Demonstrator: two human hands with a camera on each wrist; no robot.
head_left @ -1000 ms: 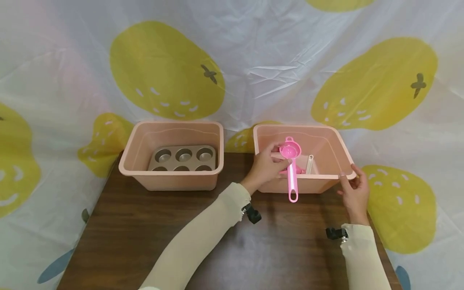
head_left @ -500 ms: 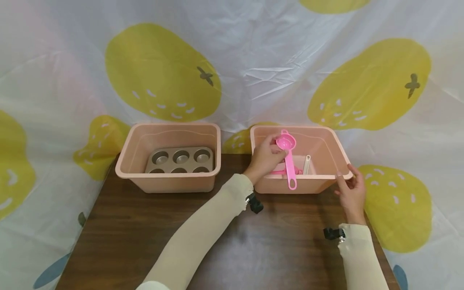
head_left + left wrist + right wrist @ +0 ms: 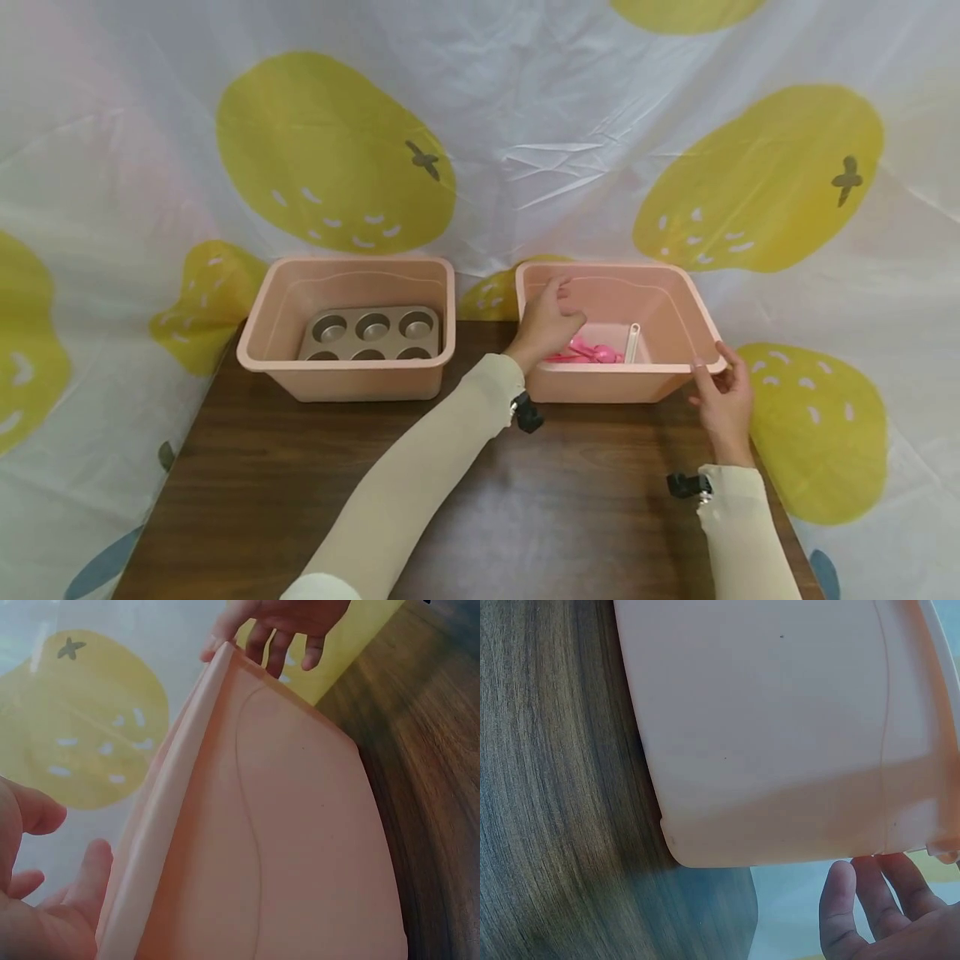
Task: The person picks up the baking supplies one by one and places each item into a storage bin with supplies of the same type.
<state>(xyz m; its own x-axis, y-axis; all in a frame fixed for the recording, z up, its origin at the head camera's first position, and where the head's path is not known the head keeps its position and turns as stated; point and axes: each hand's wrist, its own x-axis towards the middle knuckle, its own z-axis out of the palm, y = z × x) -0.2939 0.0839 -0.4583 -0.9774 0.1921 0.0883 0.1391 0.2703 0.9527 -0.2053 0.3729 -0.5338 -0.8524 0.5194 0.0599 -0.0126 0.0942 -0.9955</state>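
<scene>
My left hand [image 3: 546, 323] hangs over the left part of the right-hand pink bin [image 3: 607, 385], its thumb and fingers apart and holding nothing. Below it in the bin lie pink plastic utensils [image 3: 600, 354], partly hidden by the front wall and the hand. A slim white handle [image 3: 632, 342] leans beside them. My right hand [image 3: 726, 408] grips the bin's front right corner, thumb on the front rim and fingers round the side. The left wrist view shows that same corner grip from across the bin, with the other fingers hanging outside the wall.
A second pink bin [image 3: 345, 377] stands to the left, holding a metal muffin tin [image 3: 351, 323]. Both bins rest near the back of a dark wooden table [image 3: 540, 500]. A curtain printed with yellow fruit [image 3: 337, 150] hangs right behind them.
My left hand has lowered a pink long-handled utensil, like an egg separator, into the right-hand bin and let go of it. My right hand has kept its grip on the corner.
</scene>
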